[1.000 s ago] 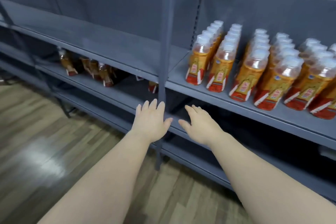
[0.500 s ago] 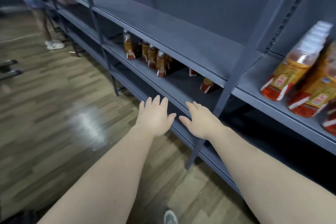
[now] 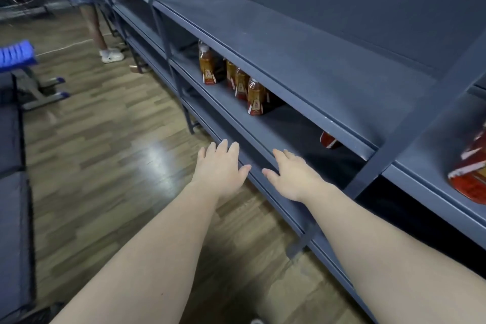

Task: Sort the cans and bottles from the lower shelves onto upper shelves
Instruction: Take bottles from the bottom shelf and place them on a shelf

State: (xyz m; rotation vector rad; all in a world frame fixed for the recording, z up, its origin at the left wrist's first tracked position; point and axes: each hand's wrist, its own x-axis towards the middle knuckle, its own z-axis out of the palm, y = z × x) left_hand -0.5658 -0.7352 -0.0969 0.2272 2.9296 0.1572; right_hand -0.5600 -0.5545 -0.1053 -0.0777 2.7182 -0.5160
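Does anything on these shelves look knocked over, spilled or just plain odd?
Nothing spilled or broken shows. A group of bottles stands upright on the lower shelf. One red bottle base farther right sits apart from them, mostly hidden under the edge of the upper shelf, so whether it leans cannot be told.

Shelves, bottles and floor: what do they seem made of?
Shelves: probably painted metal, matte blue-grey, with thin folded edges.
Bottles: likely clear plastic; amber drink shows through.
Floor: wood-look planks, glossy with glare; real wood or laminate unclear.
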